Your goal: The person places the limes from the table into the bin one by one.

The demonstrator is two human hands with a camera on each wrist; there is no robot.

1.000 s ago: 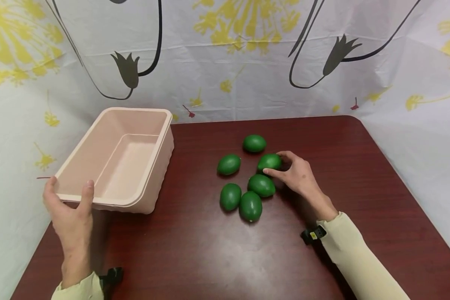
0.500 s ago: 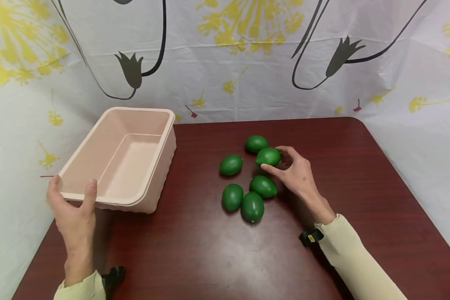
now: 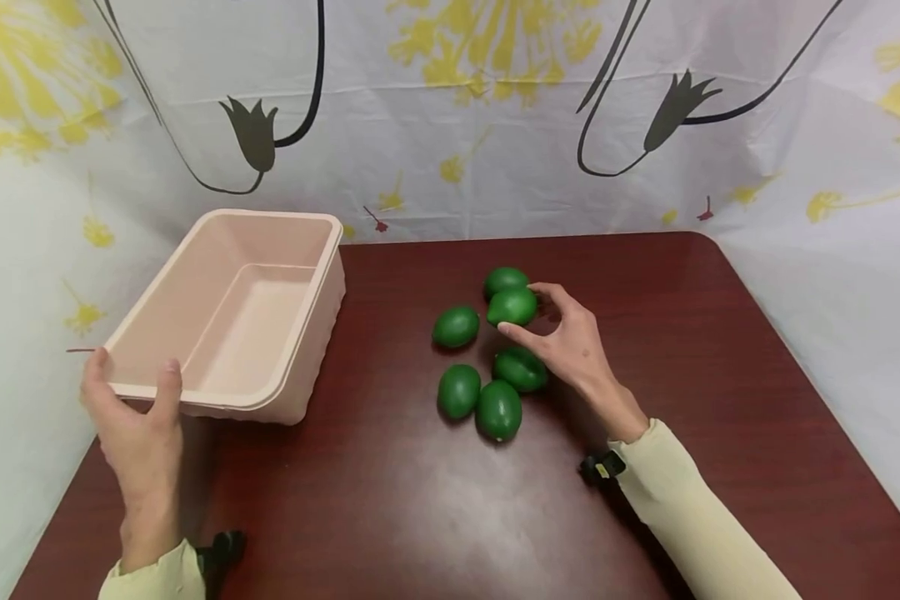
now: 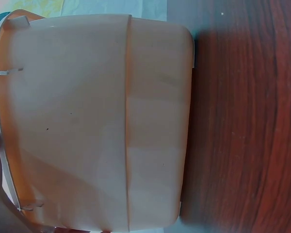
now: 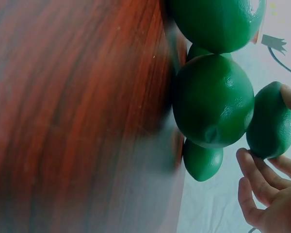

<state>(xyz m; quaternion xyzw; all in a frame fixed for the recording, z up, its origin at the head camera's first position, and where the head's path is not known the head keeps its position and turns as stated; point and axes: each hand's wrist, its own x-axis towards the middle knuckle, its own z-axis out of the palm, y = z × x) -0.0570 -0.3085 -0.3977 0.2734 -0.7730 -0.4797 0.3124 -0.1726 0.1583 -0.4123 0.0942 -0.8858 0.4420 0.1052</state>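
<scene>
My right hand (image 3: 573, 346) pinches a glossy green lime (image 3: 513, 307) between thumb and fingers. In the right wrist view, the held lime (image 5: 270, 121) is raised off the table. A second lime (image 3: 506, 281) lies just behind it, and another lime (image 3: 456, 327) lies to its left. Nearer the front, three limes (image 3: 520, 369) rest close together. At the left, my left hand (image 3: 137, 450) grips the near rim of a pale pink plastic bin (image 3: 307, 342), thumb over the edge. The bin's inside shows bare. Its outer end wall (image 4: 72, 121) fills much of the left wrist view.
All of this is on a dark red-brown wooden table (image 3: 390, 508) with a rounded far right corner. A white cloth (image 3: 525, 183) with yellow and grey flower prints hangs behind and along the sides.
My right hand has lifted the lime and carried it left and slightly toward the back, away from the front limes. My left hand keeps its grip on the bin.
</scene>
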